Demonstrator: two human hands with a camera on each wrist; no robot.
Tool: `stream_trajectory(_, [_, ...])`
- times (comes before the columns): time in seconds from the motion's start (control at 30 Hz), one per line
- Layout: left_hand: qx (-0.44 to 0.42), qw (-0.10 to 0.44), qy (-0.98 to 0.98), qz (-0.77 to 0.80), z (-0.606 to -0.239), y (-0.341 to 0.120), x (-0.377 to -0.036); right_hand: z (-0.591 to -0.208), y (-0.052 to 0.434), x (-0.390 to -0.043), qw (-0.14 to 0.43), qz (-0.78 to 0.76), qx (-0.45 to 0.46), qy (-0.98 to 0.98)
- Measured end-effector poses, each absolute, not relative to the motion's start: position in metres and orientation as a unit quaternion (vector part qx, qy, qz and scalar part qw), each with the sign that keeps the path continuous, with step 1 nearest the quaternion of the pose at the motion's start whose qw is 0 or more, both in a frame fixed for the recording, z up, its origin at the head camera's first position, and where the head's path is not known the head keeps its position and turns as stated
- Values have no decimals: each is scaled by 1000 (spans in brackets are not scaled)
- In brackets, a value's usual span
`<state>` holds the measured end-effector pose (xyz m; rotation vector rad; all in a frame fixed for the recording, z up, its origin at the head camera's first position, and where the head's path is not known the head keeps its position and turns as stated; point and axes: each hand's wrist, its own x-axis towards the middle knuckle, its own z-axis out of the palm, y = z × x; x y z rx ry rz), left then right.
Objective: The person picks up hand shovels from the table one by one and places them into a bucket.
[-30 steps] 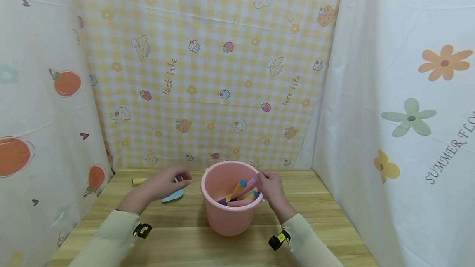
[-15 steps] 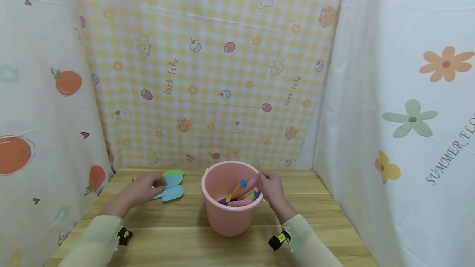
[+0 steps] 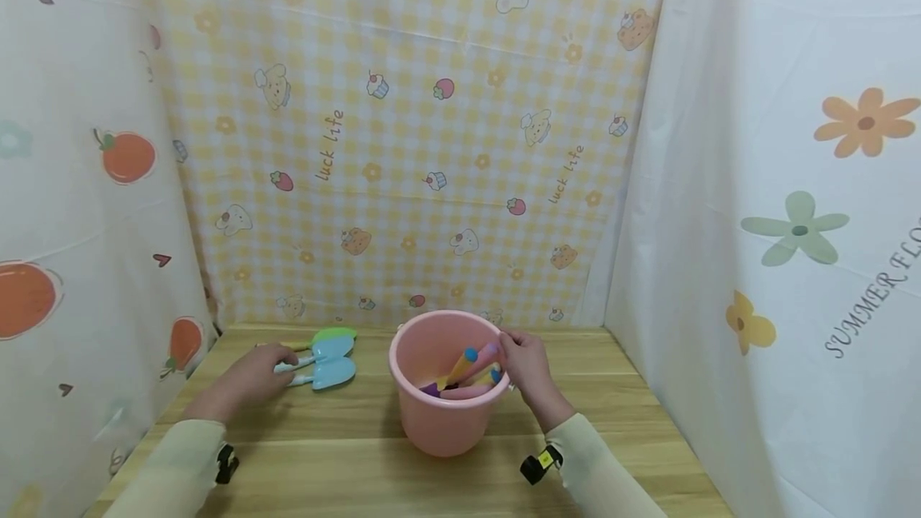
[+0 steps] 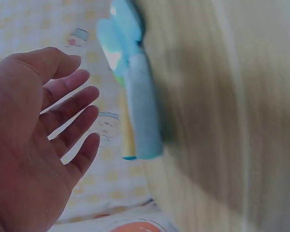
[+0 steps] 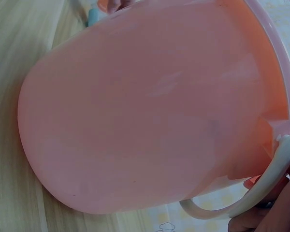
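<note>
My left hand [image 3: 248, 378] is over the left of the table at the handle ends of some toy shovels. In the left wrist view its fingers are loosely bent and spread, with a gap to the handles. Two light blue shovels, a nearer one [image 3: 334, 373] and a farther one [image 3: 335, 346], lie side by side. Behind them is a green shovel [image 3: 338, 332] with a yellow handle. My right hand [image 3: 527, 366] holds the right rim of a pink bucket [image 3: 442, 428]; its fingers show beside the white bail handle [image 5: 261, 193]. Pink and yellow handled things [image 3: 458, 368] stand inside the bucket.
The wooden table [image 3: 345, 470] runs back to a yellow checked cloth [image 3: 432, 134]. White printed cloths hang on the left [image 3: 79, 222] and the right [image 3: 719, 142]. A black wrist camera [image 3: 540, 466] sits by the right sleeve.
My left hand has moved left and away from the bucket, back over the shovels to their handle ends, uncovering the blades. My right hand stays on the bucket's rim.
</note>
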<state>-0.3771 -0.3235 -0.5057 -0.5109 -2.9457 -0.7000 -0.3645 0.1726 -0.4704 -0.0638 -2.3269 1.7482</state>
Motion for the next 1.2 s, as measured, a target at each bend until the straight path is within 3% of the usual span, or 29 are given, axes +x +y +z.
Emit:
stream_trajectory(0.57, [-166, 97, -964, -182, -545, -339, -384, -470, 174, -365, 115, 596, -24, -794])
stream_trajectory(1.2, [-148, 107, -969, -169, -551, -345, -385, -469, 172, -363, 117, 590, -19, -798])
